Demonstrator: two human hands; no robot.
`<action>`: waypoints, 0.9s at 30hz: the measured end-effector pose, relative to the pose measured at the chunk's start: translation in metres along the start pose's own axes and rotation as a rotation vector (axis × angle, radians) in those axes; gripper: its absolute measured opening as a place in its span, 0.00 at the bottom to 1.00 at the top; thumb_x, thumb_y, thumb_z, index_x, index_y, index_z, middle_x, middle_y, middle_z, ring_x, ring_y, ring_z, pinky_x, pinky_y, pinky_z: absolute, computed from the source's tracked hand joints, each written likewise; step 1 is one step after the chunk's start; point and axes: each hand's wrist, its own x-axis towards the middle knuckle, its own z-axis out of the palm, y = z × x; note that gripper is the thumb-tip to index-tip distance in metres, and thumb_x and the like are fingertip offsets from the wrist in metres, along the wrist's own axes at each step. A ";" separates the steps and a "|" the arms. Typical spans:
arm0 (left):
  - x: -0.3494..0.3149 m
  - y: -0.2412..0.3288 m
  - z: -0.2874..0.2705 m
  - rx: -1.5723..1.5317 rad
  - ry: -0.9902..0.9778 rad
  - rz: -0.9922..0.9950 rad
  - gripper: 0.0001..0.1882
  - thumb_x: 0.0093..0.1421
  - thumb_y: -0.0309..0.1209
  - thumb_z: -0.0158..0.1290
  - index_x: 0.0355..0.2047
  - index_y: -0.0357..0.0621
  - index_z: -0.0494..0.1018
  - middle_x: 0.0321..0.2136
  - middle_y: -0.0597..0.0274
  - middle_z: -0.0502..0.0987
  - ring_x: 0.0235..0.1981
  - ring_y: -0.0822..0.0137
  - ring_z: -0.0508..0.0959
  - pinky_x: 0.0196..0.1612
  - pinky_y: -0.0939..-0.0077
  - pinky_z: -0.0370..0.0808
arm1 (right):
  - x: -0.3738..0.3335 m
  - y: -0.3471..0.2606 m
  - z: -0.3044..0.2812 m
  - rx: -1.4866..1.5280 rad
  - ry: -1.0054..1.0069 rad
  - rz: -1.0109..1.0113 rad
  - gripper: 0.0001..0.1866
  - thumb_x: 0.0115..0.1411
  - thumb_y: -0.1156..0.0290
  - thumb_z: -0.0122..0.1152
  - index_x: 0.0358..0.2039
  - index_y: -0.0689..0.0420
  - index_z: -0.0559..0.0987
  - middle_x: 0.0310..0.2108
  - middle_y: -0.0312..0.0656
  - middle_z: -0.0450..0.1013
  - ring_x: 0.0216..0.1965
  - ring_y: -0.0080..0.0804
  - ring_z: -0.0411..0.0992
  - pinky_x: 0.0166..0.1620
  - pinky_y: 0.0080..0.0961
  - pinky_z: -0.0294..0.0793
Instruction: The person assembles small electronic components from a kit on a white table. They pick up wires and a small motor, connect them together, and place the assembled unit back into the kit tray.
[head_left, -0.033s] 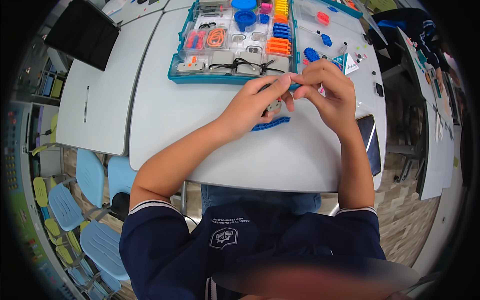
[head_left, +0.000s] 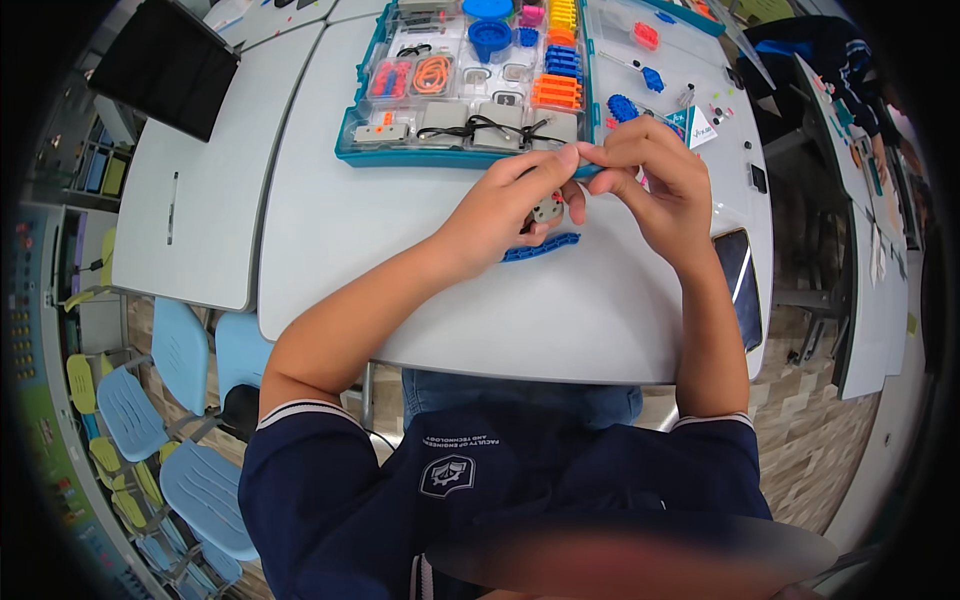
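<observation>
My left hand [head_left: 510,200] is closed around a small grey plastic piece with dark holes [head_left: 548,209], mostly hidden by the fingers. A bit of orange shows beside the grey. My right hand [head_left: 655,180] is curled in a pinch, its fingertips meeting the tip of my left thumb. Anything between those fingertips is too small or too covered to make out. Below my left hand, a blue curved, jointed plastic strip [head_left: 545,248] lies on the white table [head_left: 480,310], one end behind the hand.
Beyond my hands stands a teal-edged parts case [head_left: 430,158] with blue, orange and yellow pieces and grey blocks with black cables. A phone [head_left: 738,285] lies by the right edge. Small loose parts and a blue gear-like piece [head_left: 622,107] lie behind it. A black screen [head_left: 165,65] stands left.
</observation>
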 end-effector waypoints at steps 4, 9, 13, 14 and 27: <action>0.002 0.001 -0.003 -0.149 -0.098 -0.055 0.28 0.68 0.54 0.33 0.35 0.40 0.69 0.23 0.65 0.69 0.17 0.79 0.61 0.17 0.86 0.54 | 0.000 0.005 0.001 0.083 0.010 -0.002 0.17 0.50 0.82 0.64 0.42 0.56 0.82 0.33 0.37 0.70 0.34 0.24 0.71 0.35 0.17 0.71; 0.005 0.001 -0.008 -0.130 -0.179 -0.040 0.29 0.68 0.54 0.31 0.36 0.40 0.68 0.22 0.67 0.68 0.17 0.79 0.61 0.17 0.86 0.55 | 0.001 0.011 0.001 0.176 0.032 0.032 0.17 0.52 0.81 0.63 0.43 0.54 0.83 0.38 0.37 0.69 0.37 0.24 0.71 0.41 0.20 0.71; 0.005 -0.003 -0.006 -0.057 -0.118 0.035 0.31 0.69 0.55 0.29 0.39 0.38 0.69 0.23 0.68 0.67 0.18 0.79 0.62 0.19 0.86 0.57 | -0.001 0.009 0.006 0.271 0.050 0.129 0.15 0.54 0.78 0.63 0.43 0.54 0.82 0.40 0.37 0.69 0.38 0.24 0.70 0.41 0.20 0.71; 0.005 -0.004 -0.005 -0.045 -0.113 0.045 0.32 0.69 0.55 0.28 0.40 0.38 0.69 0.23 0.68 0.67 0.18 0.80 0.62 0.19 0.86 0.57 | -0.001 0.009 0.008 0.294 0.051 0.148 0.14 0.55 0.77 0.63 0.44 0.54 0.82 0.40 0.37 0.69 0.38 0.23 0.70 0.40 0.19 0.71; 0.003 -0.005 -0.009 0.963 0.318 0.633 0.14 0.59 0.36 0.54 0.41 0.41 0.71 0.29 0.59 0.74 0.27 0.62 0.76 0.27 0.70 0.71 | 0.000 0.006 0.006 -0.042 0.073 0.019 0.14 0.51 0.78 0.66 0.40 0.55 0.84 0.35 0.38 0.71 0.30 0.22 0.70 0.33 0.17 0.70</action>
